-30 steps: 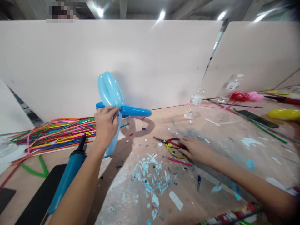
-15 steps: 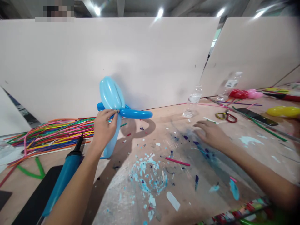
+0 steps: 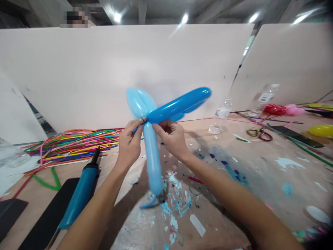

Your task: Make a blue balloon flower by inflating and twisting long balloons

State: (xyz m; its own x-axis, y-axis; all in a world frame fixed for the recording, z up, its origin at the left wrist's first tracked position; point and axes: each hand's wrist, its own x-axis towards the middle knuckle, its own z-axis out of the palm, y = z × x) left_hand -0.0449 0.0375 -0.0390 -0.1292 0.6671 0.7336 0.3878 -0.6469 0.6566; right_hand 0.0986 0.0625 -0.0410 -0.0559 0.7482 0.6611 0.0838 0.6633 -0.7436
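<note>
A twisted balloon figure is held up over the table: a light-blue looped top (image 3: 140,100), a light-blue lower stem (image 3: 154,163) with a thin limp tail, and dark-blue balloon loops (image 3: 182,104) sticking out to the right. My left hand (image 3: 131,139) pinches the joint where the two blues meet. Just right of that joint, my right hand (image 3: 173,137) is closed around the underside of the dark-blue balloon, thumb toward the stem. Some of its fingertips are hidden behind the balloon.
A bundle of uninflated balloons (image 3: 78,146) and a blue hand pump (image 3: 80,194) lie left. Toward the right are a plastic bottle (image 3: 221,116), scissors (image 3: 260,133), a phone (image 3: 298,136) and a yellow balloon (image 3: 321,131). Balloon scraps litter the tabletop. A white panel (image 3: 104,69) stands behind.
My right hand has come from the table's right side to the figure. The figure has shifted right, its stem is more upright, and the dark-blue loops now point up to the right.
</note>
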